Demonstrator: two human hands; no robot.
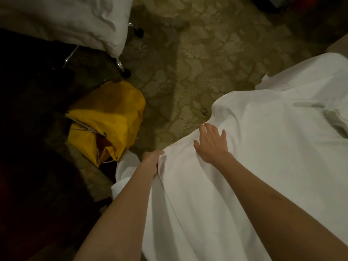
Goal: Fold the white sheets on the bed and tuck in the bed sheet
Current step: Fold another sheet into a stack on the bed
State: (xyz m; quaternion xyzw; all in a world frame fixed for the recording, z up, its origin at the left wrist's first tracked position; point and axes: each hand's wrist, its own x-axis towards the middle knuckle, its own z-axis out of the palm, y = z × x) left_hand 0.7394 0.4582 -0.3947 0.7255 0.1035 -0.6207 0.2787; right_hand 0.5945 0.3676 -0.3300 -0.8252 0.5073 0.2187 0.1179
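Patterned carpet [197,59] underfoot, dim room. White sheet [263,147] draped over bed corner, lower right. Left hand [151,159] gripping a bunched fold at sheet edge. Right hand [211,143] flat on sheet, fingers spread. Yellow bag [109,117] on floor to left; pillow [79,17] upper left.

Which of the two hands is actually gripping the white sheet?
The left hand: its fingers bunch the edge of the white sheet near the yellow bag. The right hand only lies flat on it, fingers spread.
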